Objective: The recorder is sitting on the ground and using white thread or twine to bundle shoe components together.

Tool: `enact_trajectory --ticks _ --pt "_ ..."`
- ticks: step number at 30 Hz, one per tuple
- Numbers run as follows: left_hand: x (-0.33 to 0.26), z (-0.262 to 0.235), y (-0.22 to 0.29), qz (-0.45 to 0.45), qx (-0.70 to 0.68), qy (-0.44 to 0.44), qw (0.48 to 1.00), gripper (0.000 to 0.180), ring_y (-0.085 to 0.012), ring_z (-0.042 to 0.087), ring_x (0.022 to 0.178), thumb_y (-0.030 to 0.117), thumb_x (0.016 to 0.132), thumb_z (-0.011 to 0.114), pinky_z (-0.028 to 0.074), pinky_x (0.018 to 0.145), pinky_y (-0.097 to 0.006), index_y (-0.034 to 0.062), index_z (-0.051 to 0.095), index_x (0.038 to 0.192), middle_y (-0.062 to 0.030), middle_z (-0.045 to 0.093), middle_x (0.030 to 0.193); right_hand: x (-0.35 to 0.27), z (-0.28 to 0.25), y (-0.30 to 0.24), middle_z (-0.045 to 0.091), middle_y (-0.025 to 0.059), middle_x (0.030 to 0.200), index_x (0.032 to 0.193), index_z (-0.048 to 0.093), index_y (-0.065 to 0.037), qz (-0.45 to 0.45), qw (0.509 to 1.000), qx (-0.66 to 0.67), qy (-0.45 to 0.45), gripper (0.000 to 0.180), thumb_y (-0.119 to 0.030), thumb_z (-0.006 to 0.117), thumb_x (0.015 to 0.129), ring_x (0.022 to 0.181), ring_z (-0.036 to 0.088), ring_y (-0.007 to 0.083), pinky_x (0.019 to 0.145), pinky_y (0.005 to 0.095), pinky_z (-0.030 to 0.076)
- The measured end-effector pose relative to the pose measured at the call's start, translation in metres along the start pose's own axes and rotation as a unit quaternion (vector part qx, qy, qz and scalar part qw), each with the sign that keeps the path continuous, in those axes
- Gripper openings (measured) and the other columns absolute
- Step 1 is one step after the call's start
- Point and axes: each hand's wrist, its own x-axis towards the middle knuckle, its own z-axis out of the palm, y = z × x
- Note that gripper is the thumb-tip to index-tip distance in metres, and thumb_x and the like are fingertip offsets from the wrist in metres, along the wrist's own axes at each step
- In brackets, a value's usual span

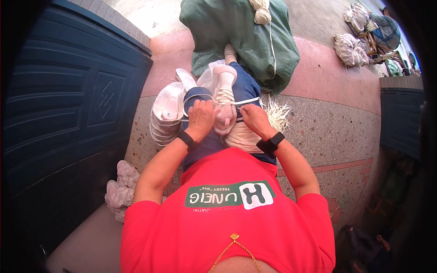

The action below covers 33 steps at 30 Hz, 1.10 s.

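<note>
A pale pink and white shoe (225,93) lies lengthwise on my lap, between my two hands. White shoelace (248,101) crosses its front, with one end out over my right thigh and a loop over my left knee. On the left of the shoe, my left hand (201,116) is closed with the lace at its fingers. My right hand (256,119) pinches by the shoe's right side, holding what looks like a lace end. Under that hand, a thick bundle of cream laces (243,137) lies across my lap, its loose ends (276,114) fanned out to the right.
Nested white shoes (166,103) stand beside my left leg. A large green sack (241,34) with a lace hank (261,12) on it lies ahead. Blue door panels (82,86) stand at left. Bagged shoes (120,189) sit lower left; white bundles (351,50) lie far right.
</note>
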Motion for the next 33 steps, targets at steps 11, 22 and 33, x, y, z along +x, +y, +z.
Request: enact_trajectory --ticks 11,22,33 --pt "-0.007 0.013 -0.008 -0.008 0.024 0.049 0.998 0.022 -0.0302 0.059 0.088 0.026 0.086 0.069 0.048 0.071 -0.044 0.0062 0.064 0.095 -0.0105 0.062 0.086 0.021 0.011 -0.012 0.068 0.0085 0.077 0.075 0.072 -0.009 -0.130 0.960 -0.245 0.033 0.013 -0.014 0.061 0.081 0.082 0.065 0.0266 0.074 0.0449 0.045" --pt "-0.011 0.017 -0.011 -0.015 0.029 0.048 0.998 0.017 -0.0310 0.059 0.087 0.021 0.087 0.065 0.049 0.073 -0.044 0.0055 0.065 0.094 -0.0115 0.062 0.086 0.039 0.004 -0.025 0.068 0.0078 0.076 0.072 0.070 -0.010 -0.211 0.942 -0.256 -0.044 0.010 -0.012 0.063 0.078 0.080 0.065 0.0270 0.075 0.0463 0.044" --pt "-0.007 0.019 -0.017 -0.048 -0.108 0.014 0.993 0.016 -0.0348 0.059 0.092 0.017 0.091 0.059 0.049 0.077 -0.047 0.0064 0.069 0.096 -0.0124 0.065 0.095 0.010 0.005 -0.032 0.065 0.0149 0.087 0.082 0.067 -0.006 -0.121 0.974 -0.176 0.072 0.014 -0.019 0.064 0.085 0.090 0.060 0.0352 0.075 0.0498 0.047"
